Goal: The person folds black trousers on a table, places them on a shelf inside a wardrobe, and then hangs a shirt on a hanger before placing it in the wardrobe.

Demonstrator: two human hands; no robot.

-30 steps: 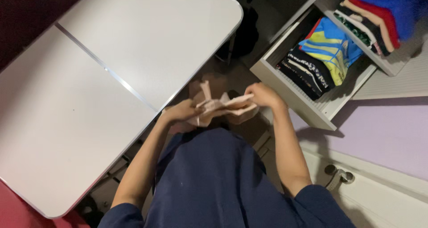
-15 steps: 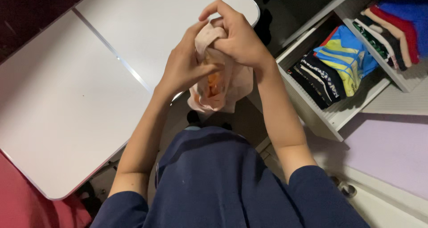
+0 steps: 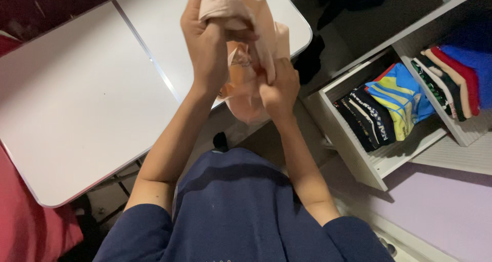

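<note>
Above white table (image 3: 92, 103), both hands, left hand (image 3: 207, 41) and right hand (image 3: 279, 87), gripping peach garment (image 3: 246, 16), higher than before.

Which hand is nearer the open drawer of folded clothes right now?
Right. The right hand grips the lower part of the peach garment, closer to the open drawer. The left hand holds the garment's top, higher and farther over the white table.
</note>
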